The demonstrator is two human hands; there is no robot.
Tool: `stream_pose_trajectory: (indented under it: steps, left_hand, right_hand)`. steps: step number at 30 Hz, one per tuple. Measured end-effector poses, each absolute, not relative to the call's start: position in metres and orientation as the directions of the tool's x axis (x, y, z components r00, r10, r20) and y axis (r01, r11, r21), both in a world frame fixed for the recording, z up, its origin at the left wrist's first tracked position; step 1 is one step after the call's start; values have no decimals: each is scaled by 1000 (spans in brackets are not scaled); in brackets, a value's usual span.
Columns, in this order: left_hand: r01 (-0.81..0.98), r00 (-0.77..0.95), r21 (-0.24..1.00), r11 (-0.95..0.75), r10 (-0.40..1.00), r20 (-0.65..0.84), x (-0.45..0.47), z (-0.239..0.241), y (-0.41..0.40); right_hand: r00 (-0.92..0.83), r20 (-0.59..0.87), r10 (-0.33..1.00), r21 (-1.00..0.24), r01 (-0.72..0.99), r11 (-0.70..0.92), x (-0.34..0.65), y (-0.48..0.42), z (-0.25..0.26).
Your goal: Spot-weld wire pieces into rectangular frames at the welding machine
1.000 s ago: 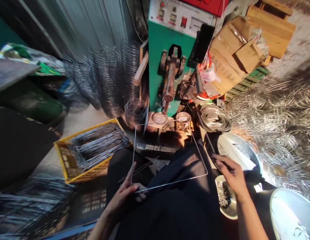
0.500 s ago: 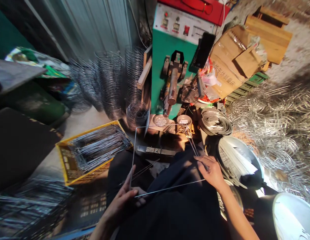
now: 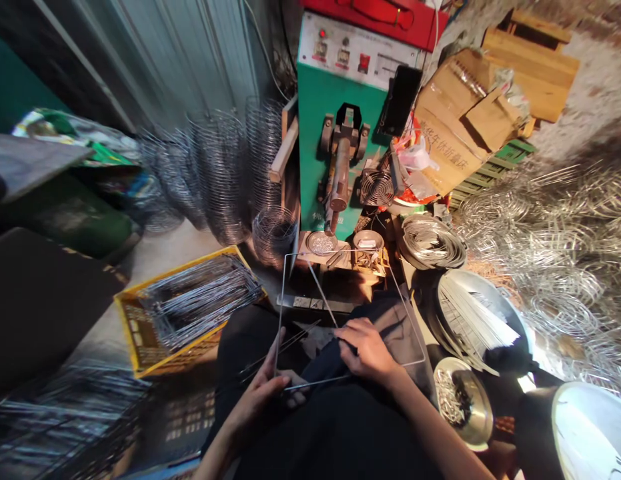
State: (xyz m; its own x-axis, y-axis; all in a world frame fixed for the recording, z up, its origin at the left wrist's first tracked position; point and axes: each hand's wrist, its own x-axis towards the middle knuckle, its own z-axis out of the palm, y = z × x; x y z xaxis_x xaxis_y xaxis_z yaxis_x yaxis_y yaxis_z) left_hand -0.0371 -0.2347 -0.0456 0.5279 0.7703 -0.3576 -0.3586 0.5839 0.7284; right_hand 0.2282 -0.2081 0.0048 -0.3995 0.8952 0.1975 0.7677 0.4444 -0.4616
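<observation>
A bent wire frame (image 3: 282, 293), roughly rectangular, is held over my lap, its far side close to the machine's small ledge. My left hand (image 3: 270, 383) grips its near left corner, thumb on top. My right hand (image 3: 365, 350) is closed on a thin straight metal rod (image 3: 321, 293). That rod slants up and left across the frame's inside, its far end near the frame's far side; whether they touch I cannot tell. Under my left hand, a few loose wires (image 3: 295, 343) lie across my leg.
Ahead stands a green machine (image 3: 315, 133) with round metal arms (image 3: 341, 173). Its ledge carries a dish of small metal bits (image 3: 321, 243) and another dish (image 3: 368, 240). A yellow crate of wires (image 3: 135, 343) sits left; basins (image 3: 523, 327) and coiled wire (image 3: 433, 243) stand right.
My right hand has moved left with the rod, from the frame's right side to across its middle. The frame has shifted slightly right, still in my left hand.
</observation>
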Motion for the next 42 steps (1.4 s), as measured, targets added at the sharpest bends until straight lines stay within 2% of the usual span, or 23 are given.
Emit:
stream_pose_trajectory:
  steps: [3,7,11,21,31,42]
  left_hand:
    - [-374,524,721,583,775,-354,-38,-48,-236]
    - [-402,475,735,545,811,-342,-45,-46,-237]
    - [-396,461,750,530,821,-337,-53,-42,-236]
    - [-408,453,760,505,835,-312,-51,-33,-237]
    - [-368,491,780,507,818,-300,-50,-28,-236]
    - [-430,499,757,492,828,-255,-46,-25,-234]
  right_hand:
    - [-373,219,902,-580,694,428,226,-213,10]
    - [-396,106,912,-665,653,361,248,-224,25]
    - [-488,-16,873,-635,679,368,261,-232,30]
    - [-492,-139,859,-643,705,300,257,-235,22]
    - [-477,-174,862,-639,720,269,256,-236,28]
    - [-443,-165,881,-627,737,253,256,-238,29]
